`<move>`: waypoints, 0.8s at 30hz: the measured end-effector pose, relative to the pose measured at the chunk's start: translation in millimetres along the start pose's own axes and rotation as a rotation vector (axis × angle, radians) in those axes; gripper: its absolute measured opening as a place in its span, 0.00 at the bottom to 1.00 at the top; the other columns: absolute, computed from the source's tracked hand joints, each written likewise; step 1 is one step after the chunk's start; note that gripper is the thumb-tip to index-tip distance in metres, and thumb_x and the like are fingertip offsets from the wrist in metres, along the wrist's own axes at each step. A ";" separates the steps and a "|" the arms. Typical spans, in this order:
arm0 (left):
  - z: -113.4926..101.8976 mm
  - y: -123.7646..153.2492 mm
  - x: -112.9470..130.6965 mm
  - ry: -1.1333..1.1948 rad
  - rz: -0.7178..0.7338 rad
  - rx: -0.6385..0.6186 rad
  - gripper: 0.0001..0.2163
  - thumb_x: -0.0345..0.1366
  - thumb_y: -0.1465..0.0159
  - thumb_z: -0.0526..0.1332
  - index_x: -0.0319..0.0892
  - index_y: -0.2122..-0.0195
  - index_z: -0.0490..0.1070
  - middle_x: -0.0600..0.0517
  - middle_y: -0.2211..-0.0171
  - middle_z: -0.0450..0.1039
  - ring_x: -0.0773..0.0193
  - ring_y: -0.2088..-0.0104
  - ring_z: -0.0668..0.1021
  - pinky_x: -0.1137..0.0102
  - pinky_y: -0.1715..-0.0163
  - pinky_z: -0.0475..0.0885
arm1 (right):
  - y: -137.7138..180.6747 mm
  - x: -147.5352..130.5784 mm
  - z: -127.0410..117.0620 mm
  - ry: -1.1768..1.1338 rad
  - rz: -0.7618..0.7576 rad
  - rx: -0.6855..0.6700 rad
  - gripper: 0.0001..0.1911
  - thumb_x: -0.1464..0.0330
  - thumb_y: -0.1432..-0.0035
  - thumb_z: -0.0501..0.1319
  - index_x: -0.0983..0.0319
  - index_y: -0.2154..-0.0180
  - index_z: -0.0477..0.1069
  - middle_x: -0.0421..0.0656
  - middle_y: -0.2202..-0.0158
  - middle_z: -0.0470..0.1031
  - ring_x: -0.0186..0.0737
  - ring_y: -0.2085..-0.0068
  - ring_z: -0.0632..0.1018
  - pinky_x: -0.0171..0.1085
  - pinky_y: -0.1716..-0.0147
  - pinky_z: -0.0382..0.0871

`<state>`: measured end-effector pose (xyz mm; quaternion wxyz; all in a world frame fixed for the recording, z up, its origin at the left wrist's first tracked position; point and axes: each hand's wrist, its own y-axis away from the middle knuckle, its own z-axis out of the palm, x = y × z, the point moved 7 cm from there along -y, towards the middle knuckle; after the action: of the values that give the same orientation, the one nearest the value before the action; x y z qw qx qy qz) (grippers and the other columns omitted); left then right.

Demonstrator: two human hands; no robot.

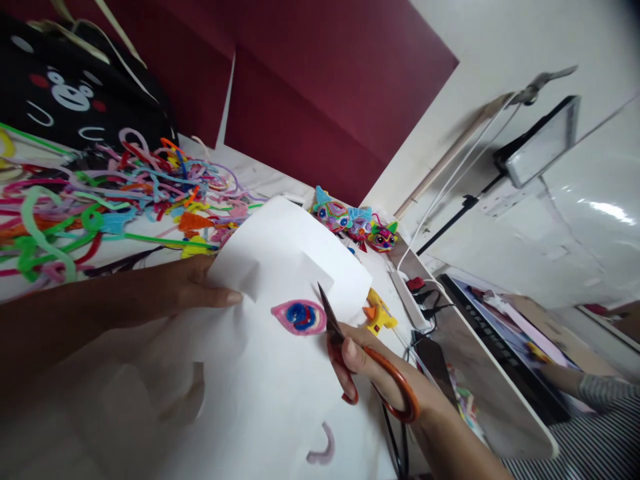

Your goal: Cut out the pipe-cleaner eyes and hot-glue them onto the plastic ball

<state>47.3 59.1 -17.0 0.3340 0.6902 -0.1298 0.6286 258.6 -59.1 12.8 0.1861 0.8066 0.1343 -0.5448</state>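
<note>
A large white sheet of paper (280, 253) fills the middle, curled up at its far end. My left hand (207, 287) grips the sheet's left edge, thumb on top and fingers hidden behind it. Drawn on the paper is an eye (301, 317) with a pink outline and blue centre. In my right hand (363, 363) is a pair of scissors (395, 380) with orange handles. Their dark blades point up and away, just right of the drawn eye, near a cut in the sheet. A short purple curved mark (323, 447) shows lower on the paper.
Tangled pipe cleaners (125, 193) lie at the left before a black bag (75, 87). Colourful animal-face crafts (350, 220) stand at the back. A yellow glue gun (380, 313) and a power strip (413, 300) are at right. A co-worker's striped sleeve (605, 393) shows far right.
</note>
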 end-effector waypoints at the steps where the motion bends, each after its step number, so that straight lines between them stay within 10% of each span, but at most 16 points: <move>1: -0.3 0.0 0.7 0.007 0.005 0.003 0.15 0.43 0.51 0.72 0.44 0.64 0.78 0.49 0.70 0.84 0.50 0.68 0.85 0.65 0.70 0.81 | -0.3 0.6 -0.1 -0.020 0.008 -0.001 0.25 0.46 0.32 0.49 0.60 0.68 0.62 0.34 0.80 0.61 0.31 0.77 0.65 0.34 0.72 0.59; 24: 1.1 0.3 2.5 -0.023 0.028 -0.037 0.13 0.43 0.49 0.71 0.44 0.65 0.80 0.50 0.71 0.83 0.52 0.69 0.84 0.67 0.71 0.80 | 4.1 6.6 -4.4 0.071 0.072 -0.007 0.27 0.44 0.36 0.55 0.60 0.71 0.57 0.33 0.77 0.50 0.27 0.76 0.54 0.32 0.78 0.44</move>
<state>48.4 58.8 -14.5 0.3364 0.6891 -0.1548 0.6229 266.4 -60.8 8.8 0.2036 0.8289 0.1138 -0.5084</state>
